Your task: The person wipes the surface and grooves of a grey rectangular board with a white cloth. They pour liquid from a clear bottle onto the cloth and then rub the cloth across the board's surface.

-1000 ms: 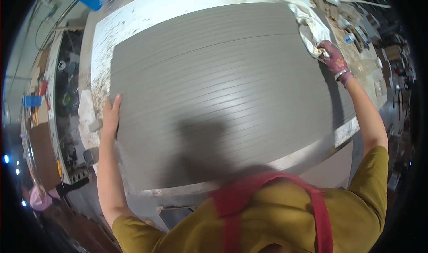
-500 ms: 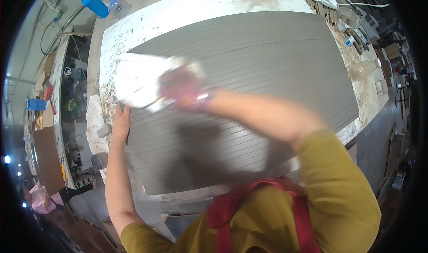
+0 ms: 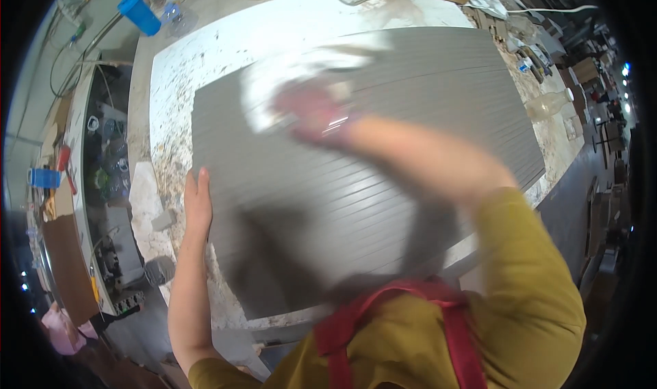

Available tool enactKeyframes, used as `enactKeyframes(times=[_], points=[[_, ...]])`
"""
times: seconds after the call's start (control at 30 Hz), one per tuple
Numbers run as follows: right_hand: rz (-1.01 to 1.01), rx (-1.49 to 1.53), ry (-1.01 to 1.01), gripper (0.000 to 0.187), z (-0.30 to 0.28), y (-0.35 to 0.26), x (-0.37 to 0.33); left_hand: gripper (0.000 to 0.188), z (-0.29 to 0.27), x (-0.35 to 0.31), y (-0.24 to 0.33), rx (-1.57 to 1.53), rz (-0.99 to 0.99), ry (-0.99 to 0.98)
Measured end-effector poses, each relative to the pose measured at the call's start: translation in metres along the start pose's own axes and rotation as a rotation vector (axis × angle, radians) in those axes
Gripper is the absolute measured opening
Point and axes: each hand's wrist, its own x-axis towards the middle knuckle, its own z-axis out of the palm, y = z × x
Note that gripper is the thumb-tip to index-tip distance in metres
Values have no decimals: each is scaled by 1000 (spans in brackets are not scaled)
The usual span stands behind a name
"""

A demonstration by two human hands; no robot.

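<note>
One grey ribbed panel (image 3: 410,135) was steadied by the flat, open left hand (image 3: 197,207); one white cloth (image 3: 287,81) was gripped, blurred, by the right hand (image 3: 311,111).

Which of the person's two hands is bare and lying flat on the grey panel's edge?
The left hand, bare and flat on the grey grooved panel; the right hand wears a pinkish glove and holds a white cloth.

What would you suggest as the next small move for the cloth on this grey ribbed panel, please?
Probably sweep the white cloth on toward the panel's far right part. The right hand has it at the upper left, while the left hand steadies the left edge.
</note>
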Motion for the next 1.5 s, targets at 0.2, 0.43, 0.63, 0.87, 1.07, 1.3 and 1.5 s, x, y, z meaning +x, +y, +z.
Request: enactKeyframes(times=[0.2,0.43,0.63,0.87,1.07,1.3,1.5], points=[[-100,-167,50,25,20,-8,25,54,-25,75,17,94,305,99],[883,-421,278,35,-151,230,-144,45,27,167,49,436,604,60],[464,-167,272,38,-53,137,-18,45,40,165,58,327,492,-44],[384,-160,55,29,-41,103,48,45,30,161,67,331,442,-76],[651,-547,527,33,-136,313,-98,46,36,160,56,237,461,-66],[-29,-213,257,27,-3,75,59,42,26,163,59,225,442,-71],[-80,-115,-38,21,8,8,118,49,31,186,8,-252,318,-60]])
